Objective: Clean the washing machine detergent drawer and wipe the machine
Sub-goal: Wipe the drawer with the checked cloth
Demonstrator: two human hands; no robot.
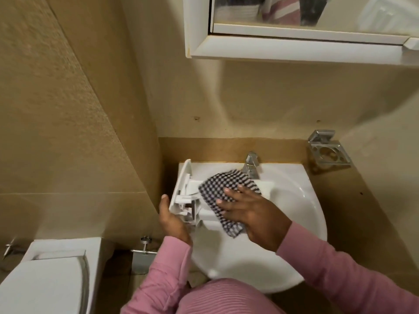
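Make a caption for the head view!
Left hand holds the detergent drawer over the sink; right hand presses a checked cloth on it.

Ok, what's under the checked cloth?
The white detergent drawer, which the cloth drapes over, pressed by the right hand. Its middle compartments are covered, so unseen.

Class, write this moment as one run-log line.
place: over sink | left hand: holds drawer | right hand: presses cloth on drawer | stage: wiping drawer

The checked cloth (215, 185) hides the middle of the drawer (181, 196); the cabinet (294, 47) is cropped above.
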